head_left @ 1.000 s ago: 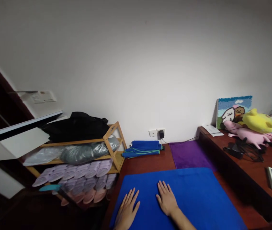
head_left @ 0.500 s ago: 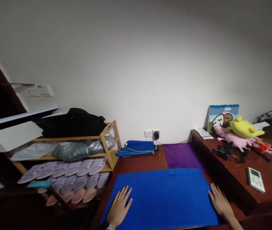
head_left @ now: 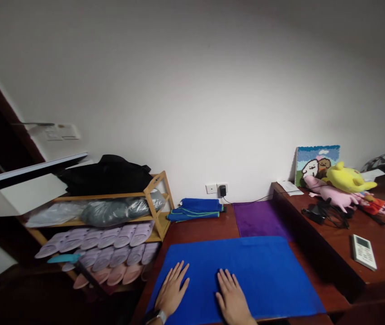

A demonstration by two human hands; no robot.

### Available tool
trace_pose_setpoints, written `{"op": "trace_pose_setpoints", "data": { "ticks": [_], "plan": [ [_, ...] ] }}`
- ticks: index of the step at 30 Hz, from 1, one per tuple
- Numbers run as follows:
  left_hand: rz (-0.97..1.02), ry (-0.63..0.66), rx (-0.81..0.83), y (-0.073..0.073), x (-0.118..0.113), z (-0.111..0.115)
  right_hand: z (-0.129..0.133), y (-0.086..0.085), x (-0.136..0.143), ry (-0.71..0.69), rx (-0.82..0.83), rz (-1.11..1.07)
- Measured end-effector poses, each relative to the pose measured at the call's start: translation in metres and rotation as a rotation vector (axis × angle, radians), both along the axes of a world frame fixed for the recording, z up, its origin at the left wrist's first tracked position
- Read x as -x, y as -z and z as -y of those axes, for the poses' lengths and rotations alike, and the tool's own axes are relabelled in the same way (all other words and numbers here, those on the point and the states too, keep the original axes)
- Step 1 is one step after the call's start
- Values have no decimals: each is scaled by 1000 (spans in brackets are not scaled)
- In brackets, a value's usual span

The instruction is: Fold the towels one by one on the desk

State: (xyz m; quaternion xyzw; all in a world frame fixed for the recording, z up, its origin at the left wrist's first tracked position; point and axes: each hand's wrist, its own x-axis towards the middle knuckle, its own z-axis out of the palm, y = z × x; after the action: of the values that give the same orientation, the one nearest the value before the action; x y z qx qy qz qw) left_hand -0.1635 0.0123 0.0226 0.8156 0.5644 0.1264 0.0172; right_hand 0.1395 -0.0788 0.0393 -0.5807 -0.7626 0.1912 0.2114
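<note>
A blue cloth (head_left: 260, 271) lies spread flat on the reddish-brown wooden table (head_left: 199, 231). My left hand (head_left: 172, 289) rests palm down on its left part, fingers stretched out; a watch (head_left: 158, 317) is on that wrist. Near the middle of the cloth's front, my right hand (head_left: 232, 295) also lies flat, its fingers slightly spread. Neither hand holds anything. Beyond the blue cloth, a purple cloth (head_left: 262, 219) lies against the wall, partly covered by the blue one. Left of it sits a folded blue cloth with green edging (head_left: 195, 210).
On the left stands a wooden rack (head_left: 160, 207) with rows of slippers (head_left: 124, 234) and a black bag (head_left: 107, 174) on top. The raised surface on the right bears plush toys (head_left: 331, 192), a white remote (head_left: 364, 251) and a picture (head_left: 314, 160). A plugged-in black adapter (head_left: 223, 191) trails a cord.
My right hand has moved left from the cloth's right edge to its middle. The left hand stays on the left side. The view has shifted slightly.
</note>
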Motion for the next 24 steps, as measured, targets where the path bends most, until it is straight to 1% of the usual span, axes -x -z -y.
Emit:
{"op": "trace_pose_setpoints", "data": {
  "ticks": [1,2,3,5,6,8,12,14,16,18,19,21,22,24],
  "plan": [
    [0,0,-3,0,0,0,1,1,10,-23,7,-11],
    [0,-1,-6,0,0,0,3,3,15,-32,13,-16],
    [0,-2,-8,0,0,0,5,6,14,-28,19,-13],
    [-3,-2,-9,2,1,-1,11,13,-5,18,32,16],
    [-4,-2,-11,3,1,-1,14,17,-22,57,37,37],
    [-1,-2,-24,6,2,-3,21,25,-67,167,46,91],
    [13,-6,-42,12,2,-6,36,46,-178,434,51,223],
    [15,-3,-45,12,1,-6,42,58,-230,543,73,278],
    [16,-7,-50,11,1,-6,46,69,-271,637,85,298],
    [16,-11,-47,9,1,-5,44,74,-300,720,57,287],
    [14,-10,-42,8,1,-5,40,74,-309,742,24,269],
    [8,-9,-31,6,1,-4,27,67,-321,739,-57,207],
    [5,-8,-28,5,1,-3,17,61,-323,728,-88,161],
    [5,-11,-28,4,1,-3,-7,45,-326,714,-96,45]
  ]
}}
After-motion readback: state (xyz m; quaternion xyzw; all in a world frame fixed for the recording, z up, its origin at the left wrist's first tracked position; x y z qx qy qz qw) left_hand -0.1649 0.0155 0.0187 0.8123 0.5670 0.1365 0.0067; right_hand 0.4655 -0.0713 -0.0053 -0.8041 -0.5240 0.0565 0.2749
